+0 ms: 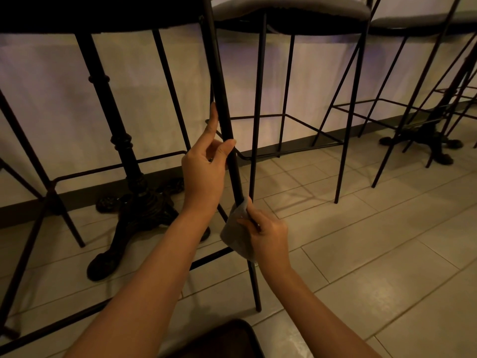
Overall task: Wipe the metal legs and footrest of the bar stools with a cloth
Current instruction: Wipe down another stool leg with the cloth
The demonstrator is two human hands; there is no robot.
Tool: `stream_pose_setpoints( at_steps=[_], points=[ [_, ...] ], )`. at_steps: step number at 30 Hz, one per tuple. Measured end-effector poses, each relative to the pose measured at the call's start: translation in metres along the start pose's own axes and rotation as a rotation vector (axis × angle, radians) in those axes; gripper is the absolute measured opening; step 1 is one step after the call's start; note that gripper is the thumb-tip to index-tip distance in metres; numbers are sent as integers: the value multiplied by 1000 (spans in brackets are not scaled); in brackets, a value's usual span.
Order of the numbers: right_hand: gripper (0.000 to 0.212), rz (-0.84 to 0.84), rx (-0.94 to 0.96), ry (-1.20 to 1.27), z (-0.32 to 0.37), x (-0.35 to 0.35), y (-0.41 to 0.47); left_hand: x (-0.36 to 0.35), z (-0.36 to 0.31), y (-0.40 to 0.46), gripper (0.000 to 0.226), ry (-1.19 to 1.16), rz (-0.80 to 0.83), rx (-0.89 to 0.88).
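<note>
A person crouches low by a row of bar stools. The nearest stool has a thin black metal leg (224, 117) that slants down to the tiled floor (374, 254).

The left hand (205, 171) holds this leg part way up. Its thumb and fingers curl around the leg, and 1 finger points up along it.

The right hand (265, 236) is lower on the same leg. It is closed around a grey cloth (236, 233), and the cloth is wrapped on the leg and touching it. A loose bit of cloth hangs out on the left of the hand. Below the hand, the leg goes on down to its foot on the floor.

A black footrest bar (211, 259) runs from this leg off to the left, low behind the right hand. The cloth is not on it.

Behind the left hand is a thick black table post (121, 140) with curly feet on the floor. The next stool (291, 9) has a grey seat and thin black legs, with its own footrest (291, 151) near the floor. More stools stand off to the right. A pale wall (51, 104) runs behind them all.
</note>
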State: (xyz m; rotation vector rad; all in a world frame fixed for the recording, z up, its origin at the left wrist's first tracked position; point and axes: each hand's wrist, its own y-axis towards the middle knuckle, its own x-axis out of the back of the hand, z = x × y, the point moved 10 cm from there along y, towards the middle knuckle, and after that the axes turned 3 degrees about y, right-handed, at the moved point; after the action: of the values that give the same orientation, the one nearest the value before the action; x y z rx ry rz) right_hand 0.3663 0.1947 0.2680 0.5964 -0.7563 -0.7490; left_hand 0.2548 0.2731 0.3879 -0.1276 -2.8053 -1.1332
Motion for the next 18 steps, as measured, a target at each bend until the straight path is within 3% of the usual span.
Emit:
stream_pose_setpoints(
  at_steps=[8, 18],
  points=[
    [31, -87, 30, 86, 24, 9, 21, -1, 2, -3, 57, -8, -12, 5],
    [31, -5, -68, 20, -15, -8, -20, -4, 10, -20, 57, -20, -66, 8]
  ],
)
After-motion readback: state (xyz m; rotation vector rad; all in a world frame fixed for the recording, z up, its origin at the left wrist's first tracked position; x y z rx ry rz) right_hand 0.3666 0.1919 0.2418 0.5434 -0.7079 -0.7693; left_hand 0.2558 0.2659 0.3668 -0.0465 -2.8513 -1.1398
